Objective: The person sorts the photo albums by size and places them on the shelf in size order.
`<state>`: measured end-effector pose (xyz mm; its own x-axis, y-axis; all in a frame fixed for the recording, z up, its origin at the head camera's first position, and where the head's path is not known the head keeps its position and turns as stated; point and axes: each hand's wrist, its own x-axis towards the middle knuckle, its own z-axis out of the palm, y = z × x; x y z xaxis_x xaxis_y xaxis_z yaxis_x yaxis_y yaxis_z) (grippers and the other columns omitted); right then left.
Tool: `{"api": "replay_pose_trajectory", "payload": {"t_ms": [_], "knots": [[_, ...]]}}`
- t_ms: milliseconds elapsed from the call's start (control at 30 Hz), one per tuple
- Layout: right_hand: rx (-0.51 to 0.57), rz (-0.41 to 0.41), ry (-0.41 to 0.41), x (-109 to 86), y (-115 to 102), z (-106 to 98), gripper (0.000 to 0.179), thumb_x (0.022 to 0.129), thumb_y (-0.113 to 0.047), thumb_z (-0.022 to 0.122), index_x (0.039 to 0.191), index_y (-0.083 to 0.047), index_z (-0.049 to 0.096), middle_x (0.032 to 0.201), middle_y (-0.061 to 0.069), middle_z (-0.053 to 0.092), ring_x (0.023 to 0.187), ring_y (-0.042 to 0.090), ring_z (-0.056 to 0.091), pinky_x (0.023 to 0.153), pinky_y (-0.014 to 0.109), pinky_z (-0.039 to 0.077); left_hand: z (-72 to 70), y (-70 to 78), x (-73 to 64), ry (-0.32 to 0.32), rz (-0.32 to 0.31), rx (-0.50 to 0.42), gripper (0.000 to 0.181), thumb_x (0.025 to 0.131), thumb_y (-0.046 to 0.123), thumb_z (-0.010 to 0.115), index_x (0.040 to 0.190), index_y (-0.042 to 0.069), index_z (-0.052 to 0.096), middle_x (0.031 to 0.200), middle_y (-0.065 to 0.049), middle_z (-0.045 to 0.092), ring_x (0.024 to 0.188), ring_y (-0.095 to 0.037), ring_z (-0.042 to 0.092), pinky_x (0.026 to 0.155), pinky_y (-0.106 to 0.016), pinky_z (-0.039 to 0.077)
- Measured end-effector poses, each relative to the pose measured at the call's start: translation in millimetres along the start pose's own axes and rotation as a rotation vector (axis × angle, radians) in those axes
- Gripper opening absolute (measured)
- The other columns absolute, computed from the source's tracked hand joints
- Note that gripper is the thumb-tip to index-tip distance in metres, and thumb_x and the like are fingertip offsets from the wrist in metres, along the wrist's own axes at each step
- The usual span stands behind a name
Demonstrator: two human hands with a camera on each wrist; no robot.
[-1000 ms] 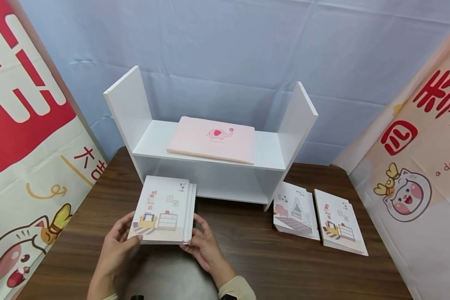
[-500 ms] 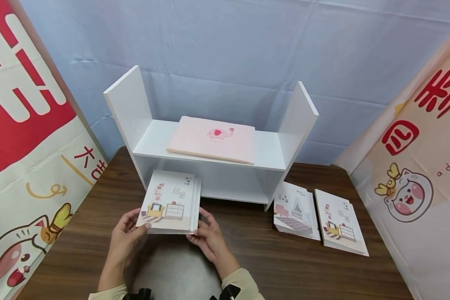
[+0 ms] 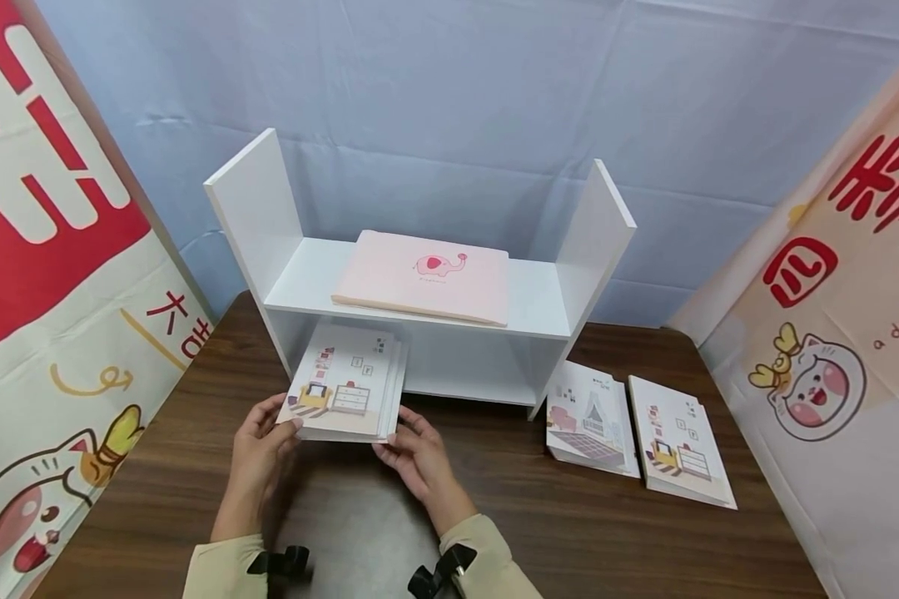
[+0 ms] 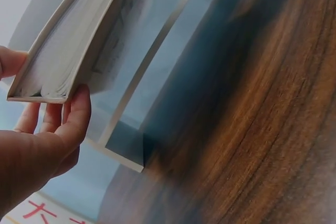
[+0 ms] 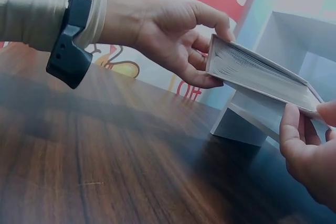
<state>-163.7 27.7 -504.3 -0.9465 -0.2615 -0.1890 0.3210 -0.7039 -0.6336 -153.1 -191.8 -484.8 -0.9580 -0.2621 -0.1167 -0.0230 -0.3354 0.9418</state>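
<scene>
A white book point(image 3: 345, 378) with a yellow armchair and drawers on its cover lies flat between my two hands, raised off the table. My left hand point(image 3: 258, 449) pinches its near left corner, thumb on the cover and fingers below, as the left wrist view shows. At the near right corner my right hand point(image 3: 423, 462) grips it, also seen in the right wrist view point(image 5: 315, 156). The book's far end reaches into the left part of the lower compartment of a white desktop shelf point(image 3: 464, 358), just under the upper board.
A pink folder point(image 3: 427, 279) with an elephant print lies on the upper board. Two stacks of illustrated white books, one left point(image 3: 588, 416) and one right point(image 3: 685, 445), rest on the dark wooden table point(image 3: 539, 532) right of the shelf. Printed cloths hang at both sides.
Both hands have carried the book forward and slightly right, from in front of the shelf to the opening of its lower compartment. The folder and the right-hand stacks have stayed put.
</scene>
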Motion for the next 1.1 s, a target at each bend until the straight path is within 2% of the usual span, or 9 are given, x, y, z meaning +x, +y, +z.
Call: {"api": "replay_pose_trajectory", "payload": {"t_ms": [300,533,767,967,1100], "knots": [[0.044,0.0,-0.04,9.9,0,0,0.053,0.081,0.021,0.038,0.132,0.007,0.034,0.105,0.016,0.055,0.09,0.024,0.055,0.078,0.035,0.046,-0.7,-7.5,12.9,0.028,-0.033,-0.073,0.042,0.084,-0.013,0.055,0.122,0.003,0.046,0.104,-0.005,0.052,0.078,-0.011,0.057,0.062,-0.023,0.049],[0.054,0.001,0.006,20.3,2,-1,0.056,0.078,0.021,0.036,0.133,0.006,0.031,0.105,0.015,0.055,0.089,0.024,0.054,0.076,0.034,0.045,1.9,-9.3,23.3,0.028,-0.058,-0.109,0.041,0.085,-0.01,0.057,0.123,0.004,0.049,0.102,-0.003,0.058,0.077,-0.012,0.059,0.064,-0.026,0.05],[0.117,0.02,0.039,31.0,3,-2,0.056,0.079,0.02,0.034,0.133,0.004,0.031,0.111,0.013,0.054,0.09,0.023,0.052,0.078,0.034,0.044,5.1,-5.7,36.7,0.028,-0.073,-0.188,0.029,0.084,-0.011,0.06,0.102,0.012,0.062,0.09,-0.003,0.061,0.071,-0.014,0.06,0.062,-0.029,0.052],[0.153,0.012,0.039,36.9,3,1,0.056,0.081,0.02,0.034,0.135,0.006,0.029,0.112,0.017,0.052,0.085,0.023,0.051,0.076,0.032,0.045,2.2,-7.0,44.7,-0.006,-0.07,-0.229,0.031,0.084,-0.013,0.058,0.096,0.014,0.065,0.088,-0.003,0.062,0.073,-0.015,0.061,0.064,-0.034,0.053],[0.206,0.011,0.066,40.6,3,4,0.049,0.082,0.021,0.032,0.129,0.007,0.033,0.109,0.018,0.051,0.082,0.023,0.05,0.074,0.032,0.046,1.3,-9.8,47.7,-0.006,-0.071,-0.274,0.029,0.084,-0.014,0.058,0.094,0.012,0.066,0.089,-0.004,0.062,0.072,-0.016,0.063,0.063,-0.034,0.053]]}}
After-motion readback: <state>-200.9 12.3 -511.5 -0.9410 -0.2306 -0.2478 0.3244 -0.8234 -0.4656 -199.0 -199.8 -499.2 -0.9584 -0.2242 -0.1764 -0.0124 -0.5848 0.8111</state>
